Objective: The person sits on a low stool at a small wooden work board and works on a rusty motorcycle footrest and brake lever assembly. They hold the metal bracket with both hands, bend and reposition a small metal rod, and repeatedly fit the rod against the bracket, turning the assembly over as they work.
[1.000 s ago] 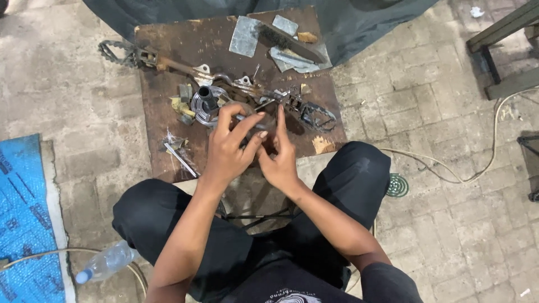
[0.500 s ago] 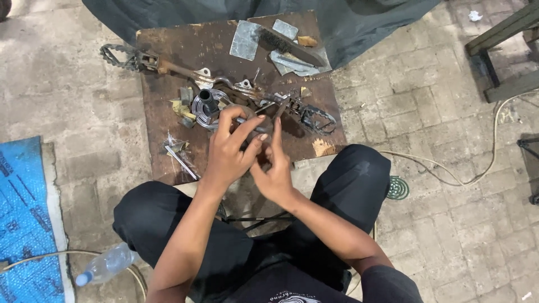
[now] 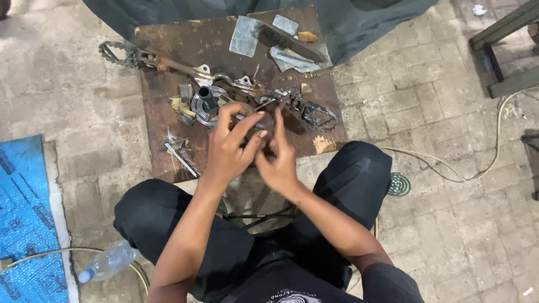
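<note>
My left hand [image 3: 231, 147] and my right hand [image 3: 279, 159] meet over the near edge of a rusty brown board [image 3: 163, 84]. Both pinch a small dark metal part [image 3: 263, 120], mostly hidden by the fingers. Just beyond the fingertips lie a shiny round metal piece with a black tube [image 3: 204, 102], a jumble of small metal parts [image 3: 269, 98] and a toothed pedal [image 3: 319, 116]. A crank arm with a second pedal [image 3: 120, 54] stretches across the board's far left.
Flat grey metal sheets and a dark brush [image 3: 281, 36] lie at the board's far end, a dark cloth [image 3: 359, 22] behind. A blue mat [image 3: 25, 224] and plastic bottle [image 3: 109, 262] sit left, a white cable [image 3: 449, 168] and round drain cover [image 3: 398, 184] right.
Both hands have stayed together on the small part, shifting slightly and working their fingers. Nothing else on the board has moved.
</note>
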